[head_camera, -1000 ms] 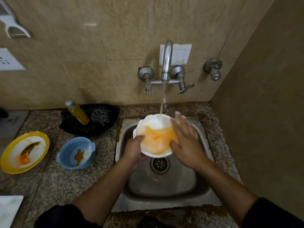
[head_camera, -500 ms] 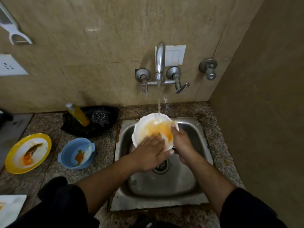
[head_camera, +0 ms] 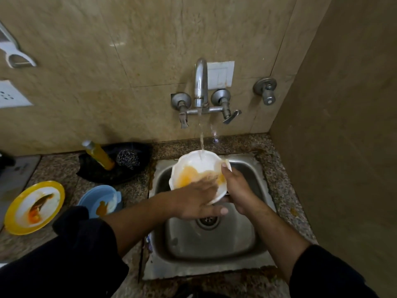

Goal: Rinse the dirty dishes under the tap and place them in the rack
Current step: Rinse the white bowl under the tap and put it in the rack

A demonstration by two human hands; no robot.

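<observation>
Beige tiles cover the back wall, and a plain brown wall closes the corner on the right. On the tiles are a white socket at the far left, a white peeler above it, a switch plate behind the tap, and one separate valve to the right. Below, a speckled granite counter holds a steel sink with a round drain.

Water runs from the tap into the white bowl, which is held tilted over the sink, above the drain. The bowl has orange sauce inside. The right hand grips its right rim, with the thumb over the edge. The left hand lies flat on the inside of the bowl with the fingers stretched; the fingers are blurred.

On the counter left of the sink stands a black tray with a yellow bottle and a steel scrubber in it. Near the tray is a blue bowl with a sauce stain, and further left a yellow plate, also dirty. Both arms have dark sleeves.
</observation>
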